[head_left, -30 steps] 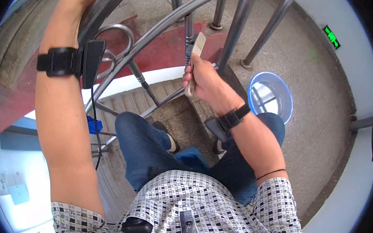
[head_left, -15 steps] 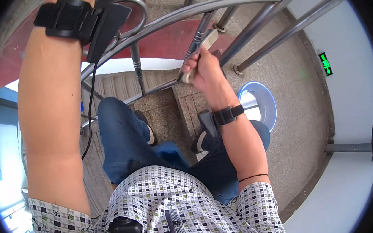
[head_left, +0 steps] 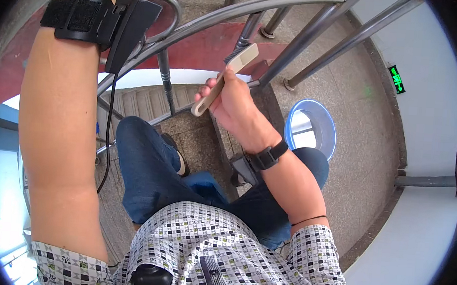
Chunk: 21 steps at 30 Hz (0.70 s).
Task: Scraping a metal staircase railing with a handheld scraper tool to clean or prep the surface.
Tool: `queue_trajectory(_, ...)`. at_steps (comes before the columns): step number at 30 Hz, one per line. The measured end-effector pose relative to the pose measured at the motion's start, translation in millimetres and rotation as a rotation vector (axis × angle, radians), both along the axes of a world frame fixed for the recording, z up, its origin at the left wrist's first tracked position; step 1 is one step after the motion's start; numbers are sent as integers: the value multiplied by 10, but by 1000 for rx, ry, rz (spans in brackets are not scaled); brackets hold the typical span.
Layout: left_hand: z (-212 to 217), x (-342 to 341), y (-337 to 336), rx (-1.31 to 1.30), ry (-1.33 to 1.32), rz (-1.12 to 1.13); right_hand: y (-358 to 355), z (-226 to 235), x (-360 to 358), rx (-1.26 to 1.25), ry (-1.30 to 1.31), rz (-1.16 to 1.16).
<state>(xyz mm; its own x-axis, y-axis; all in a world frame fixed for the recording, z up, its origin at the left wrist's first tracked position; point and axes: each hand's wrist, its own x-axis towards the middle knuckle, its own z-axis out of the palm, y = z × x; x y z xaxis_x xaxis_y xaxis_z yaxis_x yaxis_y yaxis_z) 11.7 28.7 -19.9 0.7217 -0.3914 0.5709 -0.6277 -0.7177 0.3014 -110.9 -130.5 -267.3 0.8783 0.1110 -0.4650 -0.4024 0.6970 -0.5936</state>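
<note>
Head view shows our right hand (head_left: 236,108) wrapped around a flat, pale cream tool (head_left: 225,78), something like a scraper or brush handle, long and narrow with rounded ends. Our fingers (head_left: 206,93) curl over its lower half, so the grip is closed firmly on the tool. Its rounded butt sticks out just below the fist, and its broader upper end rises above the knuckles, tilted up and to the right. That upper end lies against or just in front of a dark upright post (head_left: 245,35) of the metal railing (head_left: 259,4); we cannot tell whether the two touch. What the far tip carries is hidden.

Above the grip, the curved grey handrail sweeps across, with more slanted posts to its right. Behind the fist lies a red painted floor strip (head_left: 203,43), and below it concrete stair treads (head_left: 141,102). To the right of the grip, well apart, a blue plastic basin (head_left: 325,123) sits on the grey landing. A black watch-like band (head_left: 269,156) circles the wrist below the hand.

Our left forearm (head_left: 59,130) rises at the far side from the grip, wearing a black strap with a device (head_left: 94,19). Its hand passes out of the top edge, so we cannot tell its hold.
</note>
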Motion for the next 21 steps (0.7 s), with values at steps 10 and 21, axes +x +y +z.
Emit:
queue_trajectory(10, -6, 59, 30, 9, -57, -28, -461, -184, 440, 88, -45, -62)
queue_trajectory(21, -8, 51, 52, -13, -22, -5, 105, 52, 45, 63, -31, 1)
